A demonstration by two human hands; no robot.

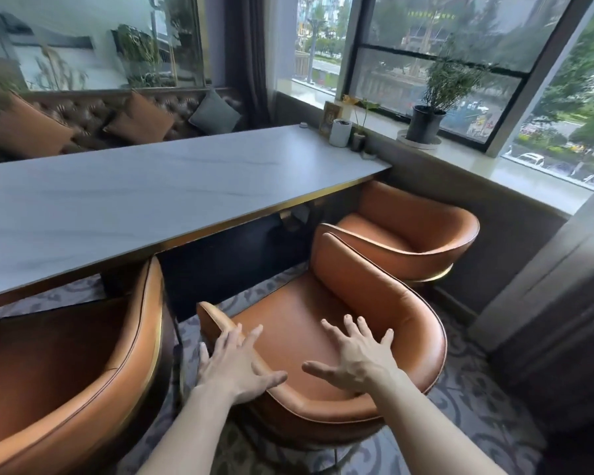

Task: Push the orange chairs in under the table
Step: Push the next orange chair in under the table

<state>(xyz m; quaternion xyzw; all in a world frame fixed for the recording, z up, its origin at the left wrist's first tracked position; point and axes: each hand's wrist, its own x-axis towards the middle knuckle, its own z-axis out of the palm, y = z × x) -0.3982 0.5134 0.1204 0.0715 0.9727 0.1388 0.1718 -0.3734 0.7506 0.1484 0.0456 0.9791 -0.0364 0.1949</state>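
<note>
Hands (pixel 295 366) spread open, apart, over middle chair's (pixel 384 310) backrest; uneven push could swing it into neighbouring chair (pixel 422 234).

Three orange chairs along the near edge of a long pale table (pixel 144 186) with a gold-trimmed rim. All tub-shaped, smooth orange leather, curved wraparound backs with dark piping.

Middle chair (pixel 340 337): pulled out from the table, wholly clear of the edge, turned at an angle so the open front faces up and left. Standing upright on patterned carpet.

Right chair (pixel 415 231): close to the table end, front tucked partly beneath the top, back just beside the middle chair's arm.

Left chair (pixel 66 365): near the lower left, front edge reaching under the tabletop, gold band along the outer back.
</note>
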